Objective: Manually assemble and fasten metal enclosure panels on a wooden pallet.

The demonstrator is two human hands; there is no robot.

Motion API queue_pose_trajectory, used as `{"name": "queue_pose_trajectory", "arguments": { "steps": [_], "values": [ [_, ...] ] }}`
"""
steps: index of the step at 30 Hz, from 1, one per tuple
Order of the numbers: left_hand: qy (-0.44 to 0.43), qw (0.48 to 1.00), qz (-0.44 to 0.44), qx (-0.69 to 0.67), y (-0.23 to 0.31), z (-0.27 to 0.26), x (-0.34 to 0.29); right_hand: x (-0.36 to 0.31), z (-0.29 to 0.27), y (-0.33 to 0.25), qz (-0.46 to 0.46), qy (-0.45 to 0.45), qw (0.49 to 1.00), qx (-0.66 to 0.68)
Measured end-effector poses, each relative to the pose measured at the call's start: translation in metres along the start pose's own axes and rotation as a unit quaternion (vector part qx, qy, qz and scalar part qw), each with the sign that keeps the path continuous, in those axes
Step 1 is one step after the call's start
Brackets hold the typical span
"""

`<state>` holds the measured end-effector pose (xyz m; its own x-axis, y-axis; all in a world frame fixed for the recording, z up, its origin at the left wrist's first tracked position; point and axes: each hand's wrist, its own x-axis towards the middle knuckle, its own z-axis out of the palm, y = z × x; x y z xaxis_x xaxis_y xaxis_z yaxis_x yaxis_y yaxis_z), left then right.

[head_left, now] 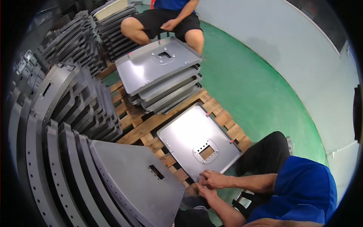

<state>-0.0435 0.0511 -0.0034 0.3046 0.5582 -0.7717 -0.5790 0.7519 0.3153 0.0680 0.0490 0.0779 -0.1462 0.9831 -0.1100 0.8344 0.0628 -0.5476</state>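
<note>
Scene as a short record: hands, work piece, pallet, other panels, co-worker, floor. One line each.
Hands: right hand and left hand close together at one panel corner; anything between their fingers too small to tell
Work piece: grey panel, lying flat, two red bits along one edge
Pallet: wooden pallet, beneath panel and stack
Other panels: flat stack; upright row at left
Co-worker: person seated behind stack
Floor: green floor

I'm peering through a head-worn fisheye, pretty close above the left hand (pixel 207 192) and right hand (pixel 215 179), facing down, pallet (pixel 153 123) beyond them.
</note>
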Motion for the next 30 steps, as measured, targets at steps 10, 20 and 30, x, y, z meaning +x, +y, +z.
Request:
{"name": "queue_pose_trajectory", "arguments": {
  "steps": [10, 20, 30],
  "values": [
    [-0.013, 0.999, 0.008, -0.048, -0.011, 0.001, 0.000, -0.005, 0.011, 0.023, -0.013, 0.014, 0.999, 0.028],
    [-0.004, 0.997, 0.009, 0.082, -0.004, 0.010, 0.006, 0.003, -0.002, 0.023, 0.067, -0.093, 0.991, 0.068],
    [-0.008, 0.996, 0.010, 0.093, -0.001, 0.019, 0.000, -0.001, -0.016, 0.018, 0.030, -0.032, 0.993, 0.106]
  ]
}}
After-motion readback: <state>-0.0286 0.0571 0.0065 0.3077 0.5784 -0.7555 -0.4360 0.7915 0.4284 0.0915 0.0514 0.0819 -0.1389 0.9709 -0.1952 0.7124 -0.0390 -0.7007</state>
